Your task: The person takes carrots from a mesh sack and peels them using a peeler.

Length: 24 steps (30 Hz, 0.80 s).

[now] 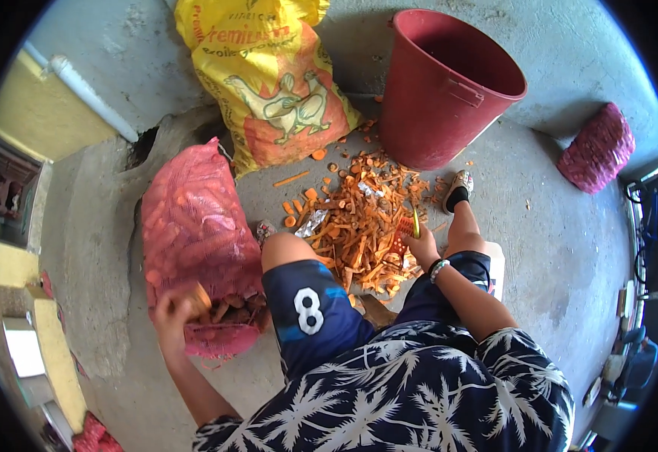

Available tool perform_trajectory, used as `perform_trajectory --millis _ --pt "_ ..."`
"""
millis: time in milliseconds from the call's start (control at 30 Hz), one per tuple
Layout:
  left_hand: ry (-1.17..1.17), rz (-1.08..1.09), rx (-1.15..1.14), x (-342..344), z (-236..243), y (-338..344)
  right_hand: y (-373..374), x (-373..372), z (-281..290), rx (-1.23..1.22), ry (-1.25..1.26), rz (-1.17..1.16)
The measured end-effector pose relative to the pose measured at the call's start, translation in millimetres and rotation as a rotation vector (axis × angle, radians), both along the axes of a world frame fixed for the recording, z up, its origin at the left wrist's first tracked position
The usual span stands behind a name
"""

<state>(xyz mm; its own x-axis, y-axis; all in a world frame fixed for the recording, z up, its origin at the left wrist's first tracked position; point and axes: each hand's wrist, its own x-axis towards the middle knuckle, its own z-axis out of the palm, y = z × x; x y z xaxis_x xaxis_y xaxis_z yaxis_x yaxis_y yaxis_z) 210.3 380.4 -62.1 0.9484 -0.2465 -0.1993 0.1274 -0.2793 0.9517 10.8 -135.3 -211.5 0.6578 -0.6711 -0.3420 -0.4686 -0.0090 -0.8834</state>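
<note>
My left hand [171, 315] is closed on a thick orange carrot [198, 300], slightly blurred, at the near opening of a pink mesh sack [193, 218]. Many carrots bulge through the net, and darker pieces [238, 310] show in the sack's mouth. Over my right thigh, my right hand [422, 248] grips a slim yellow-green tool [416, 221] pointing up; its exact kind is too small to make out. Beside that hand lies a heap of orange peelings and carrot scraps [359, 226], with a bit of red perforated material [402, 235] among them.
Behind the heap stand a yellow printed sack [269, 90] and a tall dark red bin [434, 113]. A full purple mesh sack [599, 149] leans by the right wall. Loose carrot ends [290, 221] dot the concrete floor [547, 248]. Assorted items line the right edge.
</note>
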Motion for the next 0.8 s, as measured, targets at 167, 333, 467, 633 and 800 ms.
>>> perform_trajectory --millis 167,333,467,633,800 --pt "0.163 -0.494 -0.564 -14 70 -176 18 7 111 -0.024 -0.337 0.280" --pt "0.387 -0.703 -0.797 -69 53 -281 42 -22 226 -0.539 -0.218 0.524" --pt "0.476 -0.647 -0.842 -95 64 -293 46 -47 240 -0.626 -0.350 0.490" --pt "0.429 -0.704 -0.783 -109 62 -290 50 -57 249 -0.680 -0.256 0.512" --pt "0.324 -0.713 -0.691 -104 64 -286 39 -59 236 -0.723 -0.236 0.413"
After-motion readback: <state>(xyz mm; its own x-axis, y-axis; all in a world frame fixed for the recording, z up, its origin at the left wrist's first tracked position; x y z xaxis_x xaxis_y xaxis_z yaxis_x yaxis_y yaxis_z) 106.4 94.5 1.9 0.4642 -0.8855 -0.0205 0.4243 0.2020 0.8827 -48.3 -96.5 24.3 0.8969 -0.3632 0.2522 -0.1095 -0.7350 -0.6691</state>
